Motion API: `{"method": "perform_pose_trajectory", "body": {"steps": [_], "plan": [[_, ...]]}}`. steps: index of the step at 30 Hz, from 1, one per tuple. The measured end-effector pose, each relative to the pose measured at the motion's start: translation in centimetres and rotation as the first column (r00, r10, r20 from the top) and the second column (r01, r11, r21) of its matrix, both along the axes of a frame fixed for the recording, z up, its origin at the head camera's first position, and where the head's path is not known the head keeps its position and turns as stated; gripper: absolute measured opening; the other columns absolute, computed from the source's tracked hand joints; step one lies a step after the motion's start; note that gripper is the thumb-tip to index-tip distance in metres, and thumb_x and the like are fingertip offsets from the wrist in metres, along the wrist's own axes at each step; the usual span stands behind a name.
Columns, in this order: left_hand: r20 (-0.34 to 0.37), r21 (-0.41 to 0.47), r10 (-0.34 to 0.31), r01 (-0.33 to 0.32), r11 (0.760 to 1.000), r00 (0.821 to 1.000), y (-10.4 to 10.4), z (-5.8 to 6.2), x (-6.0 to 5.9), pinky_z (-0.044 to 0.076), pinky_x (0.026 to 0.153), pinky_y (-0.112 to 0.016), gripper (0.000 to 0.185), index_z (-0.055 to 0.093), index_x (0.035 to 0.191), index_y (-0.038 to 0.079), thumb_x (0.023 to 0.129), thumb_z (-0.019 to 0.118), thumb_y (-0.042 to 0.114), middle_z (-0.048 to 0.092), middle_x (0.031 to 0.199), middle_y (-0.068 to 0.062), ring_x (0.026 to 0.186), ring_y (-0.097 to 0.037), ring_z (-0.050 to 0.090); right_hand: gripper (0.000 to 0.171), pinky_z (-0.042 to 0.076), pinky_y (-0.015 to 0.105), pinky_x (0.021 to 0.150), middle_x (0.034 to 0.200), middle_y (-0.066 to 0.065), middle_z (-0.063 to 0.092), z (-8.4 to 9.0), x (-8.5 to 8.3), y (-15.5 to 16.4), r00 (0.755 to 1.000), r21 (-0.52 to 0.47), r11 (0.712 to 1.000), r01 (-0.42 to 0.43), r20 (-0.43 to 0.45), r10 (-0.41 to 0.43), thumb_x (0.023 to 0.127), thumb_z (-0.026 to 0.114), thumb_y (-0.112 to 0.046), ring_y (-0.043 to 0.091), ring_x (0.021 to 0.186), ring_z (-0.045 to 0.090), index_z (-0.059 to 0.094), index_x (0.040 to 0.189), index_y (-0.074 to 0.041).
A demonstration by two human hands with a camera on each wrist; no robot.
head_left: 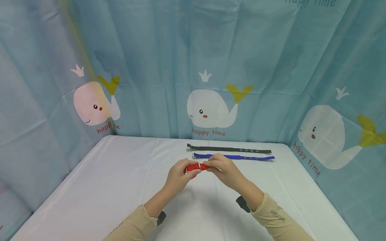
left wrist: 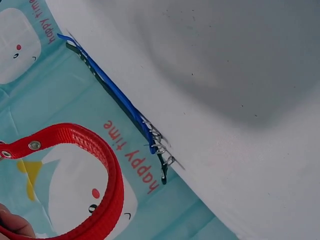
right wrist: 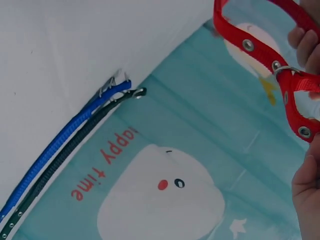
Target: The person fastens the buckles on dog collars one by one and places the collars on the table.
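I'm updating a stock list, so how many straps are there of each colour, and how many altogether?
Red strap: 1
Blue strap: 1
Dark green strap: 1
Total: 3

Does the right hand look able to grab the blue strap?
Probably yes: the blue strap lies just beyond the right hand, nothing on top of it, though the hand pinches the red strap and may need to let go.

I count one left hand (head_left: 178,174), one right hand (head_left: 225,170). Collars, three: red collar (head_left: 192,167) in the fingers (head_left: 214,163), blue collar (head_left: 245,157) and green collar (head_left: 226,149) beyond.
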State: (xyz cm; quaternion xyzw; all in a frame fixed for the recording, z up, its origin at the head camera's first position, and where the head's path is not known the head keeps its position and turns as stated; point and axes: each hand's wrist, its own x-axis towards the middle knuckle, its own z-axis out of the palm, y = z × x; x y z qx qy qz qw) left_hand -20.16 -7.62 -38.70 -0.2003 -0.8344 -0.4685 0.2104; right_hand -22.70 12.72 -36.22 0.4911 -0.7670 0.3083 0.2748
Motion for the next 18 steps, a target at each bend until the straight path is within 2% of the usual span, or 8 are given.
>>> {"method": "perform_pose_trajectory", "body": {"steps": [6, 11, 14, 16, 18], "plan": [[0.007, 0.033, -0.031, 0.03, 0.999, 0.999, -0.37, 0.09, -0.03, 0.039, 0.053, -0.022, 0.021, 0.072, 0.099, 0.005, 0.08, 0.079, 0.009, 0.062, 0.081, 0.004, 0.067, -0.01, 0.044, 0.026, 0.054, 0.023, 0.067, 0.087, 0.007, 0.067, -0.13, -0.31, -0.07, 0.991, -0.047, 0.998, -0.029, 0.131, 0.035, 0.071, 0.079, 0.01, 0.015, 0.073, 0.061, 0.069, 0.094, 0.0], [0.04, 0.102, -0.056, 0.052, 0.993, 0.998, -0.24, 0.11, -0.07, 0.047, 0.057, -0.022, 0.021, 0.072, 0.1, 0.003, 0.08, 0.079, 0.006, 0.068, 0.088, -0.002, 0.071, -0.014, 0.052, 0.024, 0.05, 0.022, 0.061, 0.084, 0.005, 0.065, -0.16, -0.71, -0.12, 0.986, -0.085, 0.994, -0.067, 0.145, 0.079, 0.07, 0.079, 0.012, 0.013, 0.068, 0.055, 0.071, 0.09, 0.0], [0.086, 0.157, -0.065, 0.051, 0.986, 0.994, -0.09, 0.15, -0.01, 0.052, 0.063, -0.022, 0.021, 0.071, 0.1, 0.003, 0.081, 0.078, 0.006, 0.069, 0.091, -0.005, 0.077, -0.017, 0.059, 0.023, 0.049, 0.022, 0.06, 0.084, 0.005, 0.065, -0.26, -0.81, -0.14, 0.981, -0.104, 0.992, -0.07, 0.174, 0.087, 0.071, 0.079, 0.011, 0.014, 0.068, 0.054, 0.072, 0.091, 0.0], [0.116, 0.184, -0.071, 0.048, 0.982, 0.991, -0.04, 0.17, 0.05, 0.053, 0.067, -0.024, 0.02, 0.069, 0.1, 0.004, 0.082, 0.078, 0.007, 0.069, 0.092, -0.005, 0.08, -0.019, 0.062, 0.023, 0.051, 0.023, 0.063, 0.087, 0.007, 0.067, -0.41, -0.85, -0.09, 0.973, -0.107, 0.993, -0.057, 0.217, 0.079, 0.074, 0.077, 0.01, 0.016, 0.071, 0.057, 0.072, 0.094, 0.001], [0.147, 0.207, -0.073, 0.041, 0.977, 0.986, -0.04, 0.17, 0.06, 0.054, 0.071, -0.025, 0.019, 0.067, 0.1, 0.005, 0.083, 0.077, 0.008, 0.069, 0.092, -0.005, 0.083, -0.02, 0.064, 0.022, 0.054, 0.023, 0.068, 0.093, 0.011, 0.068, -0.67, -0.86, 0.06, 0.952, -0.117, 0.992, -0.042, 0.297, 0.075, 0.079, 0.073, 0.009, 0.019, 0.076, 0.063, 0.071, 0.1, 0.004]]}}
